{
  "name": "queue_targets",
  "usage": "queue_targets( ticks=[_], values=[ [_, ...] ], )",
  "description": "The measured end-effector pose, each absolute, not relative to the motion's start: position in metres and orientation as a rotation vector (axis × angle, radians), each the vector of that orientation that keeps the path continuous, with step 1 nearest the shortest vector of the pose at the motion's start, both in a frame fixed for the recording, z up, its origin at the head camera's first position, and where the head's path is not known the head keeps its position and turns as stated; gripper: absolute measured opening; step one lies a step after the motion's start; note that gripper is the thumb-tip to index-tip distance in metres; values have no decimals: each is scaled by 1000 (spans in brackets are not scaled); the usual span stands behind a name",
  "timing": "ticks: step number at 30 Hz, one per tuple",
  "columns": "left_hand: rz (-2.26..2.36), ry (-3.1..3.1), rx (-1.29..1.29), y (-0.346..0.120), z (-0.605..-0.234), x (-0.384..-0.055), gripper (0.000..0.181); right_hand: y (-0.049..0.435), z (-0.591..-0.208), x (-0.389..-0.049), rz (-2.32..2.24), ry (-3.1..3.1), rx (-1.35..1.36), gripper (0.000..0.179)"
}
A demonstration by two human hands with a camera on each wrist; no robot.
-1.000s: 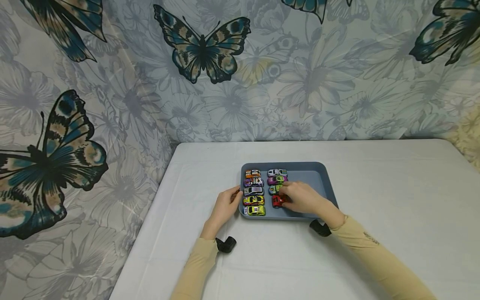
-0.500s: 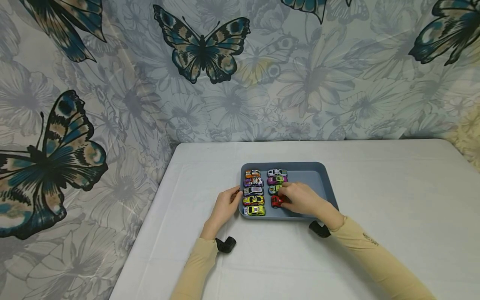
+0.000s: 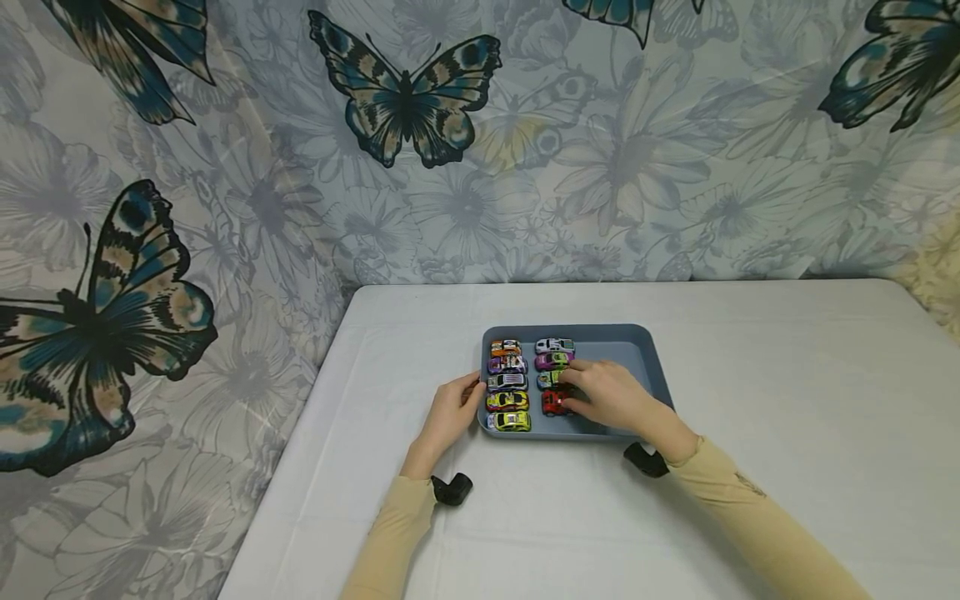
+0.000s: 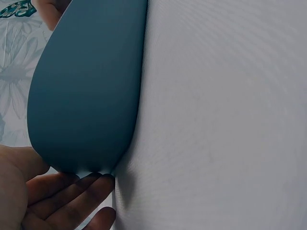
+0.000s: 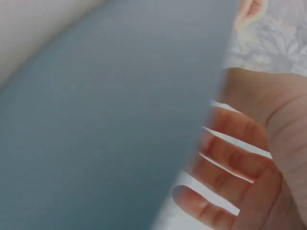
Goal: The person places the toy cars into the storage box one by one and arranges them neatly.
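Observation:
Near the middle of the table lies a blue-grey tray (image 3: 611, 337) with toy cars in two columns. My left hand (image 3: 450, 408) grips its left edge; the left wrist view shows the fingers bent at the tray's end, with the thumb on the other side of the rim. Over the second column, my right hand (image 3: 611, 396) has its fingers spread. Its thumb is close to the right end of a red toy car (image 3: 553, 403), while its index finger partly covers a green toy car (image 3: 548, 380). Whether the fingertips touch either car cannot be told. The tray's wall hides them in the right wrist view.
Several cars, including a yellow one (image 3: 508, 401), line the tray's left side. Behind the green car sit a purple car (image 3: 553, 361) and a silver car (image 3: 555, 345). A white cloth covers the table (image 3: 787, 400); a butterfly-patterned backdrop (image 3: 465, 217) stands behind.
My right hand has shifted slightly right, with its thumb and fingers opening away around the red car. My left hand and the tray have stayed put.

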State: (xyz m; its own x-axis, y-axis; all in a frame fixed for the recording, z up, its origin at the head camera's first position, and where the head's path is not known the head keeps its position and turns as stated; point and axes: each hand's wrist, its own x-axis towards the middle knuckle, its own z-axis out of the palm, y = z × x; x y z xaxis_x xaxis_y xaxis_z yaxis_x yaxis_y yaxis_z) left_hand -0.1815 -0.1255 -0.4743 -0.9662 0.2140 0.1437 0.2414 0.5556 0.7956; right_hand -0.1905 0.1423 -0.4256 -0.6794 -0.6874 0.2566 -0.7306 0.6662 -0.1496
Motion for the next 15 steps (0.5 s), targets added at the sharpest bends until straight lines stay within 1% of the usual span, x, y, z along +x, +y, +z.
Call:
queue_targets(
  ticks=[8,12,15],
  values=[
    [-1344,-2777,-402,-131,-472,-182,40,169,-414,-191,412,-2589,1042,26],
    [-1185,-2753,-419,-136,-467,-180,39,189,-412,-191,407,-2537,979,26],
    [-1045,-2700,-441,-142,-461,-178,36,206,-411,-189,421,-2516,916,30]
  ],
)
